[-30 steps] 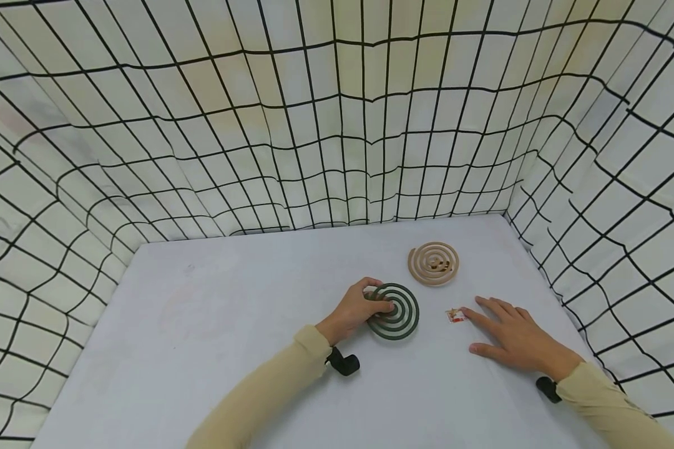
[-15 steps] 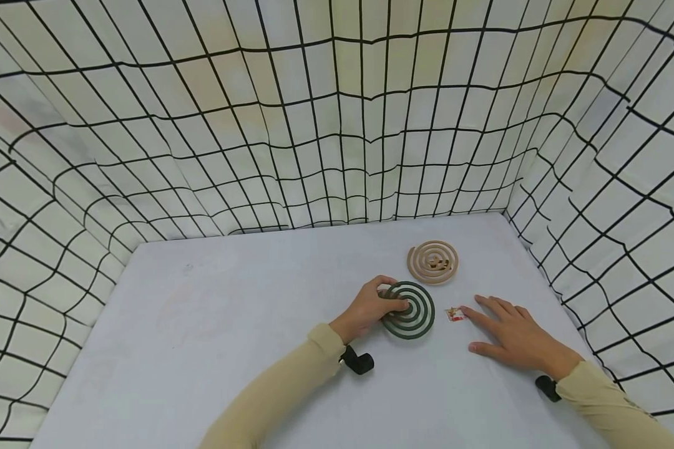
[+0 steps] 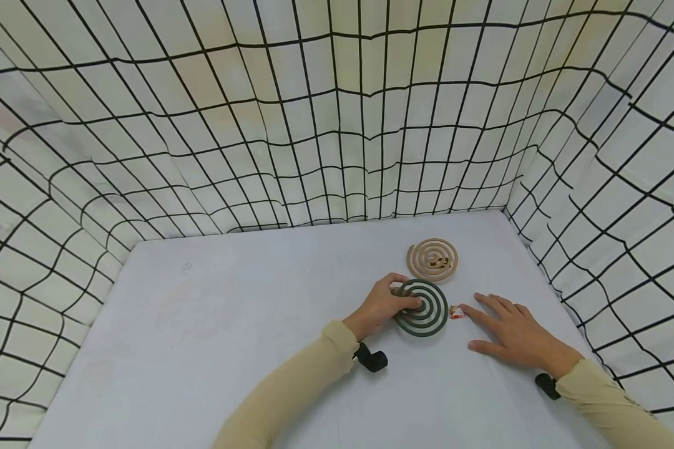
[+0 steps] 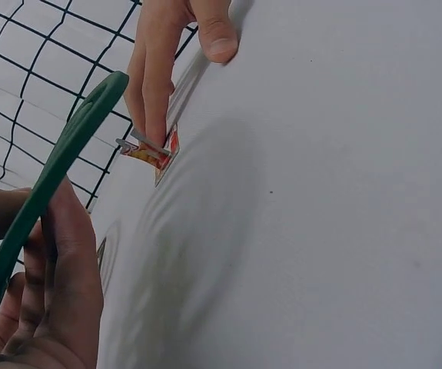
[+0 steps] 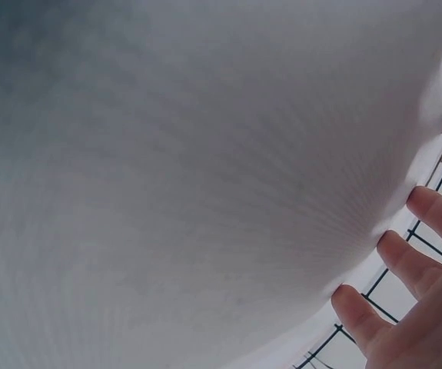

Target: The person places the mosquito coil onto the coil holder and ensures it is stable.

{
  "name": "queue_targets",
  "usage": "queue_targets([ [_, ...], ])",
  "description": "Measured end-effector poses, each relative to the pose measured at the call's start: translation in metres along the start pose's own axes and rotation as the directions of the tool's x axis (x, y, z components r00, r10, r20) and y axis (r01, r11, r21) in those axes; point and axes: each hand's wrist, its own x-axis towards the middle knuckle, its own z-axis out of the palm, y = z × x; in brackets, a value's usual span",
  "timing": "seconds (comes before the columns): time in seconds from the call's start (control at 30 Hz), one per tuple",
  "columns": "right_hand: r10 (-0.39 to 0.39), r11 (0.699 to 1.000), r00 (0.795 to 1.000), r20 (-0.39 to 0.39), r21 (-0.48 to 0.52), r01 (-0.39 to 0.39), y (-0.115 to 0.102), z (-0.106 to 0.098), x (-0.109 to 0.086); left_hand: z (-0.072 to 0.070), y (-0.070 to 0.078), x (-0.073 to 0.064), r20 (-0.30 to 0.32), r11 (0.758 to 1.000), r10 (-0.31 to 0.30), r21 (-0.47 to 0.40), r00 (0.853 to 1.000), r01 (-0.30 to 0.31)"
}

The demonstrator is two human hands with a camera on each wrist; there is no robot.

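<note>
A dark green mosquito coil is pinched by my left hand, thumb on its near face near the centre. In the left wrist view the coil appears edge-on, tilted and raised off the white surface. Just right of it sits a small red-and-white tin coil stand. That stand has a bent-up metal tongue in the left wrist view. My right hand rests on the surface with fingers spread, the index fingertip on the stand. The right wrist view catches only its fingers.
A tan mosquito coil lies flat behind the green one, with a dark-spotted piece at its centre. White-backed black netting encloses the back and sides of the white tabletop.
My left hand has carried the green coil steadily to the right, up close to the tin stand. My right hand has stayed in place.
</note>
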Motion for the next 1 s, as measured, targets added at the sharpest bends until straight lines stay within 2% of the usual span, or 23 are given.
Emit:
queue_targets([
  [0.57,0.017,1.0,1.0,0.02,0.006,-0.017,0.003,0.004,0.001,0.021,-0.004,0.012,-0.022,1.0,0.001,0.019,1.0,-0.001],
  [1.0,-0.033,0.999,0.998,-0.062,0.0,0.033,0.004,0.007,0.001,0.036,-0.007,0.019,-0.035,1.0,0.008,0.022,0.999,-0.007],
])
